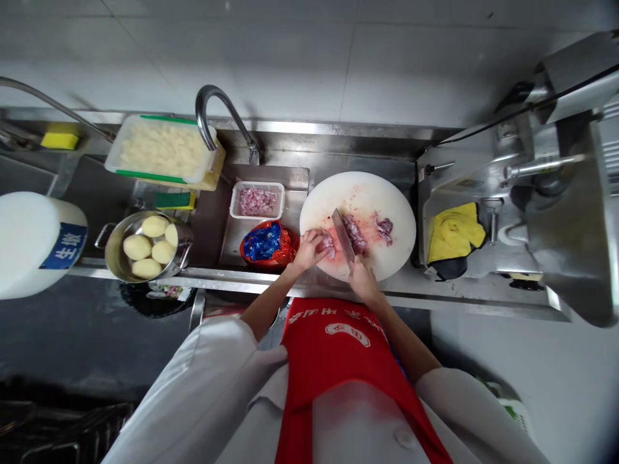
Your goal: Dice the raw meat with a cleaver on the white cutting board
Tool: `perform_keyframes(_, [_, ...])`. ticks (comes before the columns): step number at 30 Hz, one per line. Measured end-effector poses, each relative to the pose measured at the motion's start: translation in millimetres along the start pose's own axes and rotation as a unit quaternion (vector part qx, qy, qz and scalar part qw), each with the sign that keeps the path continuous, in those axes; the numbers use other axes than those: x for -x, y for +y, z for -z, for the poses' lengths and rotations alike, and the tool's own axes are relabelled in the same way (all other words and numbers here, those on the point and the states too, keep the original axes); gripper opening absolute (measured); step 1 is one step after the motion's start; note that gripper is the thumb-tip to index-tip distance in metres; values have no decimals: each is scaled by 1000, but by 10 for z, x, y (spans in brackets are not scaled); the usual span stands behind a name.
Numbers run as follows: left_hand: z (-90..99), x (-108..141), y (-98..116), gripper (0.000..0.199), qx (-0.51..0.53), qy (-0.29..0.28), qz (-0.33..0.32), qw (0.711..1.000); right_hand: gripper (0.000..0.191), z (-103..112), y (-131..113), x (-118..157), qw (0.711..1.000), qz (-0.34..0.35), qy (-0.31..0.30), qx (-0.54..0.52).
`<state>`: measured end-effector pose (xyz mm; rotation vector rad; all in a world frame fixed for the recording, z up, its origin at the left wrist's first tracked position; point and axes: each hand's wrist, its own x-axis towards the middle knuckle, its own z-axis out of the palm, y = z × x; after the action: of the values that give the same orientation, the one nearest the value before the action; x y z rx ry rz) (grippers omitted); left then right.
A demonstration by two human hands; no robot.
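While right hand [362, 278] grips knife [343, 236] slanting forward-left, left hand [310, 249] holds meat [329, 246].

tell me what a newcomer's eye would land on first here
Probably the big round white cutting board right of the sink, stained pink, where the right hand holds a cleaver amid dark reddish meat and the left hand touches pieces beside it. Next, likely the bright red apron just below, then the yellow cloth at the far right and the pot of pale, peeled potatoes at left.

1 head-worn view; facing forward, down
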<state>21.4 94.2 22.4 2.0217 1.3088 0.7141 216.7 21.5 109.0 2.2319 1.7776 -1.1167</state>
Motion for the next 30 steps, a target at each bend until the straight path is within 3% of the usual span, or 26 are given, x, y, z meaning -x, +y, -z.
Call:
perform_keyframes(5, [148,174,-84,20,42,193,102,975,42,-196,-321,29,999,-18,25,16])
perform_keyframes(8, [241,317,-159,17,37,230,126,964,40,-275,-442,-32,999,-10,35,32])
perform_keyframes(11, [304,459,-236,15,42,254,127,958,41,-214,-494,-29,998,-6,50,43])
perform_keyframes(15, [344,587,-300,13,21,349,104,931,47,-79,-545,21,981,-1,193,28])
perform_keyframes(17, [303,580,-290,11,8,374,71,925,47,-97,-579,-18,977,-2,209,35])
perform_keyframes(19, [195,503,-248,10,8,337,29,941,40,-178,-606,-103,988,-2,144,58])
perform_keyframes(21, [34,372,-189,11,12,245,-18,969,34,-277,-614,-192,994,1,73,81])
perform_keyframes(24, [-201,180,-131,14,7,116,-54,992,34,-352,-600,-263,994,27,55,90])
perform_keyframes(27, [-302,127,-157,17,4,94,-53,994,32,-298,-594,-263,994,25,46,98])
perform_keyframes(30, [-262,218,-233,17,1,135,-38,990,31,-197,-602,-226,993,22,34,109])
